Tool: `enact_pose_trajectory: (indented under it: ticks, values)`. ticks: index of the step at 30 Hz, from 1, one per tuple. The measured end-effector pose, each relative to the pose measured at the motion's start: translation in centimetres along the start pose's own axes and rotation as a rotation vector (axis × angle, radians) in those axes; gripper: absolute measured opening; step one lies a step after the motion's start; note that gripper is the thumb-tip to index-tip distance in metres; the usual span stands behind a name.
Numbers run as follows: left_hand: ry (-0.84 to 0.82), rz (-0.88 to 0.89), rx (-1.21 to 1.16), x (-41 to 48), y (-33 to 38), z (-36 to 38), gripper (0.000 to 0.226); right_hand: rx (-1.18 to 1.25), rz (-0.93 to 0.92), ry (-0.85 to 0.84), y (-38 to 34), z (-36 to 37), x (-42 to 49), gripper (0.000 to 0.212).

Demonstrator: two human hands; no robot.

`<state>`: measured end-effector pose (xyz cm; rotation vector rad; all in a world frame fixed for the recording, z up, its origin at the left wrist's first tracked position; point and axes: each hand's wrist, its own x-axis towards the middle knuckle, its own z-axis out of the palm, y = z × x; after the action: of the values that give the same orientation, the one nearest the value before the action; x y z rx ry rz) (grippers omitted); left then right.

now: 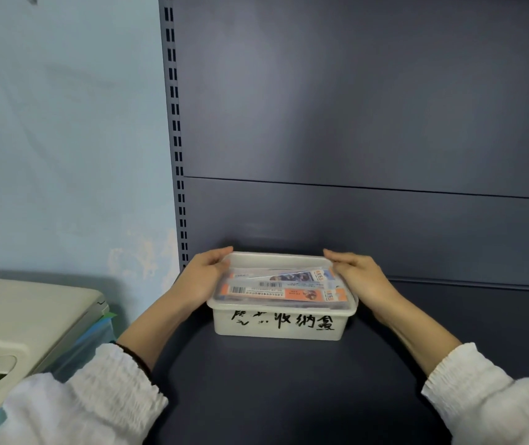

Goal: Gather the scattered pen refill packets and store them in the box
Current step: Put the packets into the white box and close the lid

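Box (278,322) is set on the dark shelf (288,396), near centre, against the back panel. Refill packets (284,292) are stacked inside, seen through a clear lid (276,261). Left hand (203,276) and right hand (357,277) are laid over the lid's left and right ends, fingers curled on the far corners. Load judged light; thin plastic likely flexes and slips. Best gripped under the rim at both short ends.

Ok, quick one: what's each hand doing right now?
Left hand: closed on the left end of the box, fingers over the rim.
Right hand: closed on the right end of the same box.
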<state>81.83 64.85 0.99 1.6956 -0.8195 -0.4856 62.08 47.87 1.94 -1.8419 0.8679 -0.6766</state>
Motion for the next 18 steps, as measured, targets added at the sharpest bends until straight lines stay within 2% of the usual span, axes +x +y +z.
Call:
enact_pose_trajectory:
  ticks: [4,8,11,13,15,18]
  values:
    - [-0.043,0.008,0.026,-0.4,0.2,-0.1,0.044,0.001,-0.034,0.033,0.2,0.3,-0.3,0.037]
    - [-0.108,-0.041,-0.064,-1.0,-0.5,-0.6,0.048,0.203,0.066,-0.143,0.7,-0.3,-0.8,0.04]
    - [-0.081,-0.112,-0.164,-1.3,-0.3,-0.9,0.082,0.211,0.091,-0.239,1.0,0.1,-1.8,0.045]
    - [-0.064,-0.123,-0.182,-1.6,0.3,-0.3,0.088,0.198,0.078,-0.219,0.8,0.9,-2.4,0.045]
    - [-0.03,-0.065,-0.008,-2.1,0.7,0.8,0.075,0.167,0.03,-0.178,0.6,1.6,-2.9,0.037]
    - [0.032,0.037,0.41,-2.6,0.7,1.5,0.075,0.07,-0.054,-0.147,0.1,1.9,-3.2,0.022]
